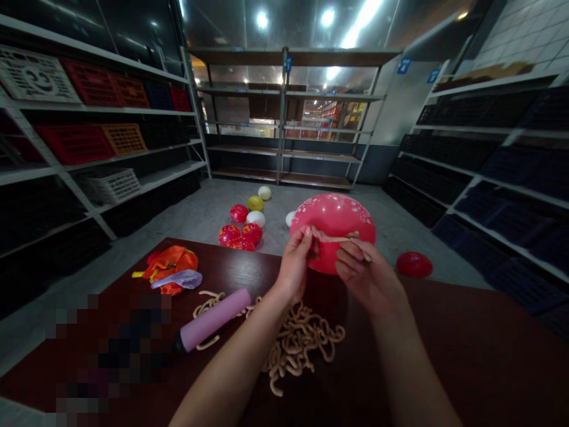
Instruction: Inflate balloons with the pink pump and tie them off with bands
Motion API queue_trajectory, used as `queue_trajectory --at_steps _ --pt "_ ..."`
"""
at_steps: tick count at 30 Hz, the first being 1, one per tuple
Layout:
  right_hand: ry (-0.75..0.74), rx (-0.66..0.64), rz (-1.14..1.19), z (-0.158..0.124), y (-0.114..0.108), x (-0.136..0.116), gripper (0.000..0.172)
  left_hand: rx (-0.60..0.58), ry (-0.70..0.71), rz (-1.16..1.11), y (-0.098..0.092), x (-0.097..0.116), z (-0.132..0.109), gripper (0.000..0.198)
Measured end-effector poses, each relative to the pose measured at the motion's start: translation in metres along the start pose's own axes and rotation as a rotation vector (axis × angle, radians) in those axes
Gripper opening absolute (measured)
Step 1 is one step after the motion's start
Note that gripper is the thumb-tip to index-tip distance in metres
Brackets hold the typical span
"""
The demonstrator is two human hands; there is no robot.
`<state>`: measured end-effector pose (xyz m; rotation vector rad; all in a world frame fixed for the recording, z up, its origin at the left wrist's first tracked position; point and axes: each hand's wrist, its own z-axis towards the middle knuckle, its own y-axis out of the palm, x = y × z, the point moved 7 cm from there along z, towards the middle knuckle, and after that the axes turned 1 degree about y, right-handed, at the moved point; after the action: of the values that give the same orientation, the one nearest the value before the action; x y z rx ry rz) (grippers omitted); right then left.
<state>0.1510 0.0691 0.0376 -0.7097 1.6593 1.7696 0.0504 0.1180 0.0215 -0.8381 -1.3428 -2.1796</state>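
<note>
Balloon [335, 207], big and pink with a pale print, sat at 1 o'clock from the left hand [297, 252] and 11 o'clock from the right hand [364, 264], just beyond both. From my remote seat I saw the left thumb and fingers pinched together at the balloon's near side, seemingly on its neck. The right fingers were curled and gripping a tan strip [338, 239], stretched across to the left fingertips; I couldn't tell whether they touched the balloon too. At 6 o'clock from the left hand lay a pile of tan strips [302, 341] on the dark table [444, 344], at 8 o'clock a pink pump [216, 320], at 9 limp balloons [175, 267]. A blue tag [404, 65] hung at 1 o'clock, on the far wall; its white mark was too small for me to read surely. At 10, a white crate [38, 74] showed a smiling-face cutout.
</note>
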Motion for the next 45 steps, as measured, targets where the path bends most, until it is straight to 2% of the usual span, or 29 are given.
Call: queue_trajectory --at_steps 3,6,9,13,17,22,24,29,32,36,38,41,45 --pt "0.040 0.010 -0.073 0.004 -0.003 0.009 0.032 -0.080 0.181 0.483 0.000 0.011 -0.002 0.028" --pt "0.041 0.017 -0.233 0.006 -0.007 0.013 0.036 -0.225 0.317 1.023 0.009 0.020 -0.008 0.017" --pt "-0.002 0.026 -0.375 0.005 -0.008 0.008 0.037 -0.408 0.361 1.212 0.019 0.019 -0.016 0.009" --pt "-0.033 0.035 -0.447 0.001 -0.005 0.003 0.038 -0.440 0.333 1.174 0.022 0.016 -0.017 0.021" --pt "-0.026 0.014 -0.513 -0.003 0.000 0.000 0.042 -0.432 0.249 1.190 0.019 0.014 -0.015 0.016" --pt "-0.053 0.022 -0.572 -0.007 -0.001 -0.005 0.047 -0.554 0.346 1.152 0.026 0.023 -0.017 0.010" --pt "-0.071 0.040 -0.618 -0.007 -0.004 -0.007 0.051 -0.567 0.376 1.142 0.025 0.025 -0.018 0.010" --pt "-0.106 0.054 -0.777 -0.004 -0.009 -0.011 0.061 -0.512 0.461 1.045 0.021 0.030 -0.018 0.015" --pt "-0.155 0.060 -0.866 -0.003 -0.012 -0.015 0.065 -0.435 0.444 0.926 0.018 0.035 -0.016 0.015" --pt "-0.088 0.036 -0.896 -0.001 -0.019 -0.012 0.055 -0.304 0.309 0.805 0.008 0.033 -0.008 0.020" --pt "-0.049 -0.019 -0.882 0.001 -0.022 -0.008 0.041 -0.249 0.236 0.745 0.001 0.028 -0.004 0.021" --pt "-0.081 -0.069 -0.863 0.005 -0.023 -0.006 0.024 -0.181 0.164 0.694 -0.010 0.019 0.001 0.022" --pt "-0.111 -0.009 -0.907 0.010 -0.028 -0.001 0.018 -0.174 0.149 0.755 -0.014 0.013 0.003 0.022"
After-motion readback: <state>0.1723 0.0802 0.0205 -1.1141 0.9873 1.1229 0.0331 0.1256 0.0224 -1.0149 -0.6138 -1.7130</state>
